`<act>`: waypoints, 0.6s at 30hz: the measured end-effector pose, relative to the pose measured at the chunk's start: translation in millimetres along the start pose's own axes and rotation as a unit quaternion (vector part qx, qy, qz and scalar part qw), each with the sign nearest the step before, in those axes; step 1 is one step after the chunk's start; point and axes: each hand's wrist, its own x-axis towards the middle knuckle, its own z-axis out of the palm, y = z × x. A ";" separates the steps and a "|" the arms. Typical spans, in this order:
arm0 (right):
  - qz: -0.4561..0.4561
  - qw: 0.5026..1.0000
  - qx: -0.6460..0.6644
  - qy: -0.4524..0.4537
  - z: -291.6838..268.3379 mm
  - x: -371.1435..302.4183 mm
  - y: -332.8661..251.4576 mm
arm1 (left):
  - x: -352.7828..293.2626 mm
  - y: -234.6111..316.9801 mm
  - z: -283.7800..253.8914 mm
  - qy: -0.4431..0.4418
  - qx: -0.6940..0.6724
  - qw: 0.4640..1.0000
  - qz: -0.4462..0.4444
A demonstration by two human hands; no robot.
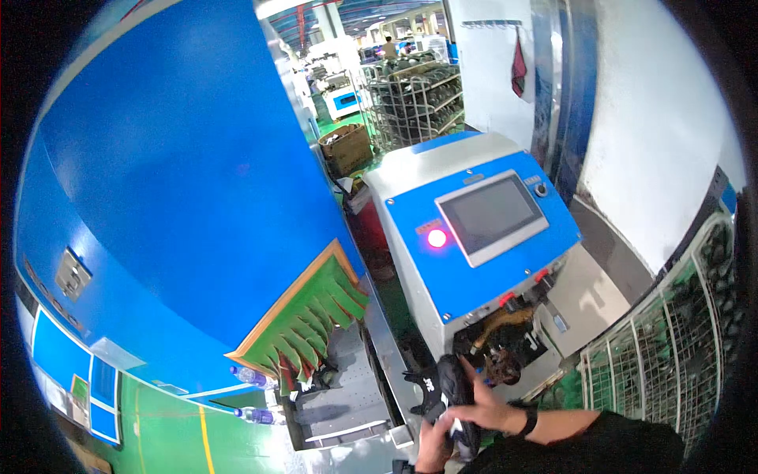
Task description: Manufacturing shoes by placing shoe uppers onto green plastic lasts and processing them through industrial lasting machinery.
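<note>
A green-floored workshop (162, 426) with white and blue machinery surrounds a control machine (422, 268), the landmark here. Just in front of the machine's lower opening is a black shoe (452, 379) with some white on it. The right hand (485, 407), a dark band on its wrist, is clamped on the shoe; the left hand (433, 447) is at its near end, but I cannot tell whether it grips. Just left of the shoe, also before the machine, is a black piece with white marks (426, 393). The machine's face carries a dark screen (493, 213) and a glowing red button (437, 238). Left of the machine stand a perforated metal bed (355, 375), green strip flaps (304, 336) and a large blue housing (181, 158). Right of it is a white wire rack (624, 371); behind it, a cardboard box (346, 150) and a loaded rack (418, 103).
</note>
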 end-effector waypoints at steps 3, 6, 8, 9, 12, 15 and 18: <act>-0.024 0.999 0.003 0.021 -28.7 -15.0 -6.0 | 3.7 -5.4 48.6 0.103 0.073 0.990 0.058; -0.089 0.993 -0.081 0.016 -48.3 -31.3 -38.0 | 9.8 -54.4 48.3 0.215 0.330 0.911 0.122; -0.160 0.929 -0.333 0.001 -80.5 -51.9 -45.1 | -17.4 -25.4 78.9 0.099 0.496 0.847 0.164; -0.081 0.942 -0.321 -0.048 -96.5 -56.3 -49.0 | -21.6 -27.6 82.8 0.034 0.539 0.818 0.200; -0.009 0.990 -0.130 -0.046 -164.7 -82.4 23.6 | -19.3 -61.2 100.7 -0.080 0.573 0.778 0.244; 0.250 0.911 0.313 0.096 -218.2 -119.4 33.5 | -9.4 -80.0 111.1 0.023 0.324 0.944 0.057; 0.215 0.913 0.318 0.140 -240.0 -132.0 33.8 | 0.6 -83.7 111.6 -0.021 0.301 0.952 -0.047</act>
